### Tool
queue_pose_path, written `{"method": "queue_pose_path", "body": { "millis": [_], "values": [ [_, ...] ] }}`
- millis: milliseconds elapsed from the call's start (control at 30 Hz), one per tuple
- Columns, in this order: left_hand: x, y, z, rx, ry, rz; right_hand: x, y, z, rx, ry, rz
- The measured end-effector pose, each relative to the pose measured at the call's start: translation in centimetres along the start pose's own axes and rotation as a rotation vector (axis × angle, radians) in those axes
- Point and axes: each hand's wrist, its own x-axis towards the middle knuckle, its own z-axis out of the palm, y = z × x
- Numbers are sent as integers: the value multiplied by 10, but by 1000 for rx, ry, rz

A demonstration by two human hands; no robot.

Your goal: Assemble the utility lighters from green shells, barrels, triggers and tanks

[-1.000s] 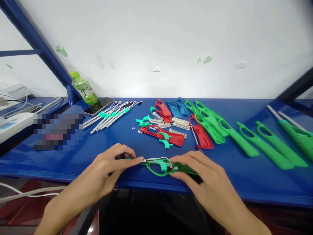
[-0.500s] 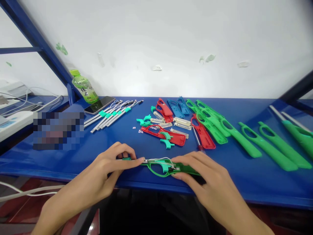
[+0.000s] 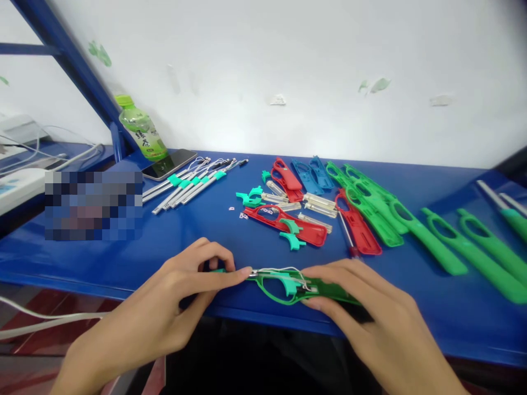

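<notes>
Near the table's front edge lies an open green lighter casing half [image 3: 274, 298] with a teal trigger [image 3: 290, 284] and a thin white wire [image 3: 284, 269] in it. My left hand [image 3: 195, 280] is closed at its narrow front end, thumb and fingers pinching where a metal piece [image 3: 254, 274] shows. Most of that end is hidden by the fingers. My right hand [image 3: 362, 291] grips the casing's wide handle part from above and below, its fingertips beside the wire and the trigger.
Behind my hands lie red casing halves [image 3: 317, 235], clear tanks [image 3: 320, 203], teal triggers [image 3: 292, 241] and a screwdriver [image 3: 346, 230]. Green casings [image 3: 486, 260] spread right. Metal tubes with wires [image 3: 191, 189], a phone [image 3: 171, 164] and a green bottle [image 3: 142, 131] stand left.
The view has shifted a little, so the things on the table appear slightly displaced. Both hands keep their hold on the green casing, with little visible change in it.
</notes>
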Motion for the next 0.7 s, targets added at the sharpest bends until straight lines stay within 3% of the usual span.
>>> {"method": "queue_pose_path", "body": {
  "millis": [700],
  "values": [
    [8, 2, 18, 59, 192, 117, -10, -7, -10, -144, -109, -55]
  ]
}}
